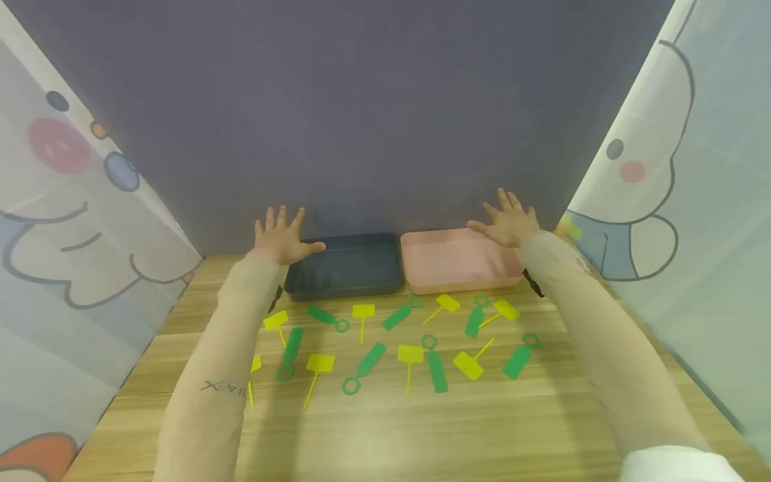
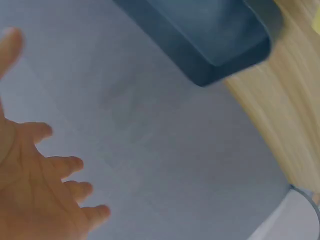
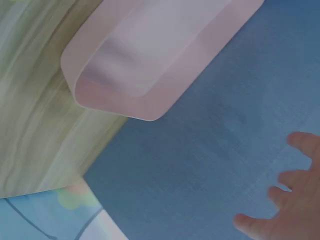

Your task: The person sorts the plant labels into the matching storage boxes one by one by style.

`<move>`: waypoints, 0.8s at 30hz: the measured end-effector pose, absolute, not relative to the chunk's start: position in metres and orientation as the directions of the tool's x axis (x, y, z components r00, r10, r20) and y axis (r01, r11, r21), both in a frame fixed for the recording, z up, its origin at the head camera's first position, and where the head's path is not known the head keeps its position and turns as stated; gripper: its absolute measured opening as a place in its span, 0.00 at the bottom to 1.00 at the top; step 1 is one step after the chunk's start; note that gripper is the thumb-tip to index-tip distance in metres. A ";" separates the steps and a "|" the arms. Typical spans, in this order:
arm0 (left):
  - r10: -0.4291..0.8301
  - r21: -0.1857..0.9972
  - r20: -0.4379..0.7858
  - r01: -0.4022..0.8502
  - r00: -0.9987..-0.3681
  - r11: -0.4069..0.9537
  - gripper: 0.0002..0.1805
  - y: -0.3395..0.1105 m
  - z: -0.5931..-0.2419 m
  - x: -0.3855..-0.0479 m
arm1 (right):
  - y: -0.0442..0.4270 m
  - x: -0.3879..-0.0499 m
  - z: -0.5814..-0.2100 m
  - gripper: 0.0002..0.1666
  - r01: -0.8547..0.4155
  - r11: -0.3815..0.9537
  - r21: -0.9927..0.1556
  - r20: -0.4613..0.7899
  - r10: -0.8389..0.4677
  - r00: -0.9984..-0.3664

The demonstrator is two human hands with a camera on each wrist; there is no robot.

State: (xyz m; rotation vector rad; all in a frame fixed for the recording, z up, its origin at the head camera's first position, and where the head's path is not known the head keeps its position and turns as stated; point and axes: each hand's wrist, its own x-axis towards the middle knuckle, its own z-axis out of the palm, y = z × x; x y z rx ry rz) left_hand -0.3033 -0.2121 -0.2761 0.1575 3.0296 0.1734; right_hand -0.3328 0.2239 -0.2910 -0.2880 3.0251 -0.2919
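In the head view my left hand [image 1: 282,242], fingers spread and holding nothing, is over the left end of the dark blue tray [image 1: 343,293]. My right hand [image 1: 509,224], also empty with its fingers spread, is above the right part of the pink tray [image 1: 460,286]. Both trays look empty. The left wrist view shows the left hand [image 2: 42,185] apart from the dark tray [image 2: 205,65]; in the right wrist view the right hand [image 3: 290,195] is apart from the pink tray [image 3: 120,107].
Several yellow tags [image 1: 411,354] and green ring-ended tags [image 1: 437,372] lie spread on the wooden table [image 1: 385,435] in front of the trays. A dark grey panel [image 1: 385,120] stands behind; cartoon-printed curtains [image 1: 717,167] hang at both sides.
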 end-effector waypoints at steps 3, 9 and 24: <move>0.142 0.151 -0.071 0.130 -0.987 0.980 0.50 -0.212 -0.273 -0.297 | 0.231 -0.335 -0.292 0.53 -0.194 0.968 -0.163 -0.057 -0.205 -0.977; 0.166 0.196 0.022 0.167 -0.986 0.966 0.43 -0.208 -0.269 -0.274 | 0.244 -0.315 -0.291 0.48 -0.249 0.954 -0.170 0.016 -0.250 -0.968; 0.297 0.277 0.239 0.358 -0.924 0.892 0.27 -0.194 -0.321 -0.209 | 0.281 -0.281 -0.346 0.17 -0.387 0.894 -0.227 0.207 -0.344 -0.916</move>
